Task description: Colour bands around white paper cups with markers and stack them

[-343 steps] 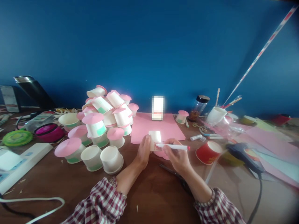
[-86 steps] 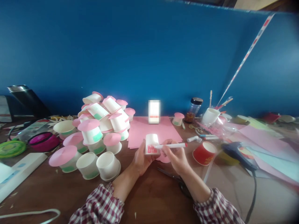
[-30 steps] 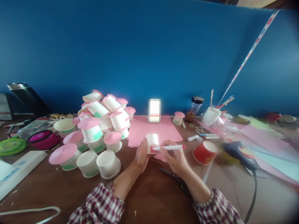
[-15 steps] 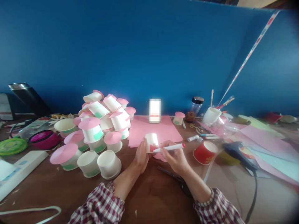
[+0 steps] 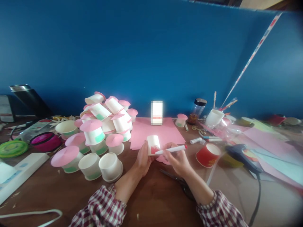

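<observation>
A white paper cup (image 5: 153,141) with a red patch near its lower edge is gripped in my left hand (image 5: 143,159). My right hand (image 5: 178,160) pinches a white marker with a red end (image 5: 174,149), its tip at the cup's red patch. Just beneath my hands a scalloped pink paper piece (image 5: 163,160) shows in part. Under my right forearm lie scissors (image 5: 174,176), partly hidden. Pink paper sheets (image 5: 142,132) lie behind the cup.
To the left stand piled white cups with pink paper tops (image 5: 92,126) and two topless cups (image 5: 110,165). On the right are a red cup (image 5: 208,156), a glue gun (image 5: 243,156) with its cord, a lidded jar (image 5: 197,110) and a white pen cup (image 5: 214,118). A power strip (image 5: 22,173) lies far left.
The cup in my left hand has shifted very slightly, and its red patch looks a little larger or more in view. My right hand keeps the marker at the same spot.
</observation>
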Available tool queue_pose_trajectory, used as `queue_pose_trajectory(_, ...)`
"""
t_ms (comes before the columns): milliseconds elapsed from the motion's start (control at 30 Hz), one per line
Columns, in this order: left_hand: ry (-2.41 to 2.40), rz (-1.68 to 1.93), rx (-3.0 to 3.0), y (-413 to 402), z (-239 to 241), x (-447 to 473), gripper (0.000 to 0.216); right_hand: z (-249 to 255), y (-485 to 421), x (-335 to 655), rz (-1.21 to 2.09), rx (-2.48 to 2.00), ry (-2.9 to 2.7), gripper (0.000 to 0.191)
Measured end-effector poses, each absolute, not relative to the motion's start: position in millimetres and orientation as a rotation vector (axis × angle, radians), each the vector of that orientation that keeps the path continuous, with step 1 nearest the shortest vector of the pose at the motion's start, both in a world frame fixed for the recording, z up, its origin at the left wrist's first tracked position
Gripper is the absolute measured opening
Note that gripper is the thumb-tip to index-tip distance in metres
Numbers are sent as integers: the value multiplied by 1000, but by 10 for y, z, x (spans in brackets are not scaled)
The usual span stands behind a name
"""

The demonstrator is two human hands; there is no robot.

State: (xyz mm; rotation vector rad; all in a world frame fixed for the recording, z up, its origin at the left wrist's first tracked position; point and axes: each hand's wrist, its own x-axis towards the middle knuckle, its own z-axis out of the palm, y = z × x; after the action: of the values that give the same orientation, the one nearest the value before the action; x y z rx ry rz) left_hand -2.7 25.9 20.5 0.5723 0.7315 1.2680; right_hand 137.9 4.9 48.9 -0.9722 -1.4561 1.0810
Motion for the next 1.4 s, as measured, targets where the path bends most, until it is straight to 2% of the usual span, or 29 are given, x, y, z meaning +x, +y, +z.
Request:
queue_pose_trajectory(467,717,1282,549,247,225,-20,52,496,52,1373,1117,-975,-1388,22)
queue_pose_trajectory(767,740,1261,479,253,268,-20,41,528,64,1384,1127,-982,-1295,24)
queue_pose_trajectory(1400,628,1185,500,224,292,-50,46,535,76,1388,1124,-884,-1251,20)
